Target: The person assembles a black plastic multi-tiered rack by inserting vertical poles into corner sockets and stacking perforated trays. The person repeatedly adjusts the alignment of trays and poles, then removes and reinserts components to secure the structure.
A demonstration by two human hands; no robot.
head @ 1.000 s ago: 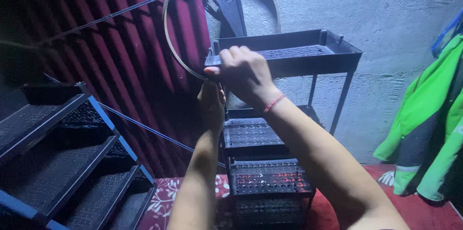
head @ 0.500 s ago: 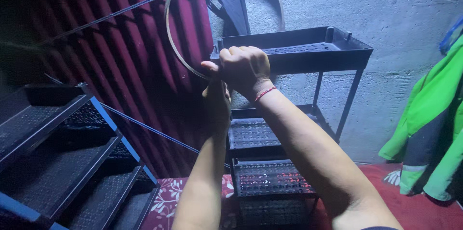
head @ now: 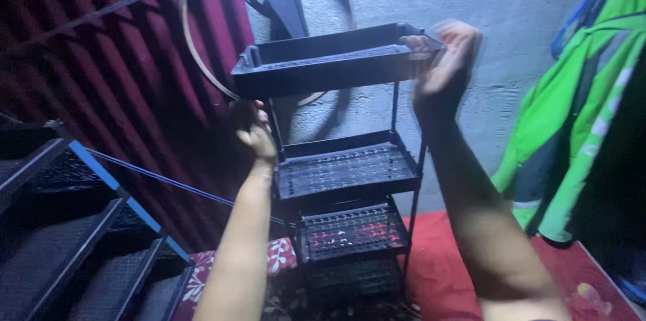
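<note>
the black plastic tiered shelf rack point(head: 336, 159) stands against the grey wall point(head: 471, 38), and the right hand point(head: 441, 58), earlier beside the left hand point(head: 256, 134), now curls over its top tray's right corner while the left grips a front post.

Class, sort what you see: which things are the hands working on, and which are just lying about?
In use: left hand on a rack post, right hand on the rack's top tray.
Lying about: hoop, green jacket, second rack, red mat.
</note>
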